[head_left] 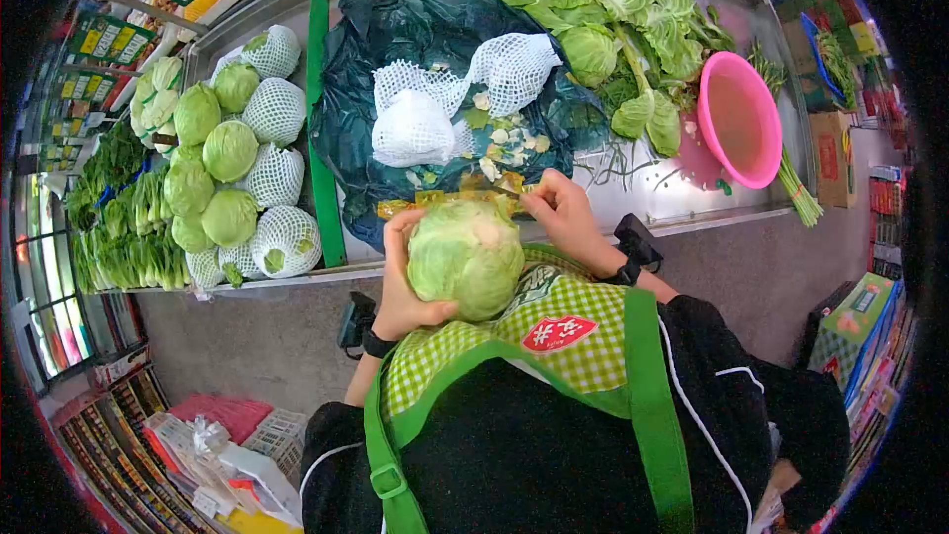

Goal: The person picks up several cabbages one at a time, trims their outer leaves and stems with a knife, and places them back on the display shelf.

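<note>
A round green cabbage [463, 262] rests in my left hand [400, 282], its pale stem end facing up and toward the right. The fingers of that hand curve around its left side, thumb across the front. My right hand [573, 222] is closed in a pinch on a thin dark small knife [508, 194], whose blade points left just above the cabbage's top edge. Most of its handle is hidden in the fingers. Behind the cabbage, cut stem bits and leaf scraps [504, 146] lie on dark green plastic [346, 89].
White foam nets [415, 129] lie on the plastic. Left of a green divider [317, 119] sit several cabbages [229, 150], some netted. Loose leaves [633, 10] pile at the back right, beside a pink basin [739, 119]. The metal counter's front edge [682, 224] runs before me.
</note>
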Demonstrator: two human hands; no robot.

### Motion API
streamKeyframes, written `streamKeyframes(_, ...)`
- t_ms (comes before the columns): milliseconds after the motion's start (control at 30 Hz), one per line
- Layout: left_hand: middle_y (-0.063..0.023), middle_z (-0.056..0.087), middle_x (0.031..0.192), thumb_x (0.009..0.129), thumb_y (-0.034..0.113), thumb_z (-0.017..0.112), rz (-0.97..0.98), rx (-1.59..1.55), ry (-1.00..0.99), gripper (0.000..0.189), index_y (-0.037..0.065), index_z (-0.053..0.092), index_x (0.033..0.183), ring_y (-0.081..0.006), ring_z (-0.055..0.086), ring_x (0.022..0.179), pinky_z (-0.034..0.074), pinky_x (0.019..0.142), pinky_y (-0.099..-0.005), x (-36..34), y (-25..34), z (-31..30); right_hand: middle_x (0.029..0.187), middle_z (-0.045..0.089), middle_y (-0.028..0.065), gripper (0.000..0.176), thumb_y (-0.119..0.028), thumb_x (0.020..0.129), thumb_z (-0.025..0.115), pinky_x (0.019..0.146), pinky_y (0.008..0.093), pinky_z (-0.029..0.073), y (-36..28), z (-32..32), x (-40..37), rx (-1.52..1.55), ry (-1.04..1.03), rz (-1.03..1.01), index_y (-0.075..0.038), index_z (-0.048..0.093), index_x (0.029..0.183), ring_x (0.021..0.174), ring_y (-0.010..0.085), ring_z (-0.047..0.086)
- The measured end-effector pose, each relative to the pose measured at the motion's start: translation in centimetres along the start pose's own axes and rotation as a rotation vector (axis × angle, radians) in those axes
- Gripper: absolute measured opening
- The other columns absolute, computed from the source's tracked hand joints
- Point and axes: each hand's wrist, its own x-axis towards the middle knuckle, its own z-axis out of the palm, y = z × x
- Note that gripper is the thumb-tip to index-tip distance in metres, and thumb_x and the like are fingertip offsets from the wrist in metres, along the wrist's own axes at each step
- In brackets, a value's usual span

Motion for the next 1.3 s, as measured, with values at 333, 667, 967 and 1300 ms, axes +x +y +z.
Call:
streamKeyframes(333,-0.0113,0.037,0.116,0.049,0.027,0.079,-0.009,0.228,0.027,0.094,0.002,0.025,0.122,-0.0215,0.037,0.111,0.030,0.096,-0.0339,1.2,1.1,0.0,0.075,0.049,-0.0034,0.034,-0.011,0.074,0.067,0.056,0.0171,0.034,-5.3,0.1,0.4,0.271,-0.316,0.059,-0.001,0.054,0.104,0.063,0.0021,0.040)
streamKeyframes(667,-0.0128,0.038,0.112,0.049,0.027,0.079,-0.009,0.383,-0.010,0.091,0.002,0.027,0.120,-0.0214,0.040,0.107,0.032,0.093,-0.0333,1.7,1.6,-0.2,0.069,0.048,-0.0049,0.029,-0.012,0.068,0.071,0.054,0.0167,0.035,-6.3,0.5,1.9,0.044,-0.233,0.061,-0.001,0.057,0.090,0.060,0.0014,0.041)
streamKeyframes(967,-0.0142,0.040,0.113,0.047,0.026,0.079,-0.090,0.560,-0.088,0.093,0.002,0.026,0.121,-0.0232,0.042,0.107,0.034,0.092,-0.0338,2.6,4.9,2.4,0.082,0.056,0.0109,0.051,-0.042,0.057,0.069,0.064,0.0326,0.044,-9.1,1.1,3.5,-0.423,-0.329,-0.394,-0.006,0.057,0.092,0.073,0.0229,0.056)
streamKeyframes(1300,-0.0125,0.042,0.112,0.049,0.027,0.079,0.042,0.307,0.036,0.090,0.002,0.030,0.119,-0.0210,0.045,0.103,0.036,0.089,-0.0319,1.7,1.0,-0.4,0.072,0.044,0.0019,0.022,-0.014,0.072,0.059,0.056,0.0231,0.036,-2.7,-0.9,2.6,0.211,0.114,-0.055,-0.003,0.046,0.086,0.062,0.0087,0.040)
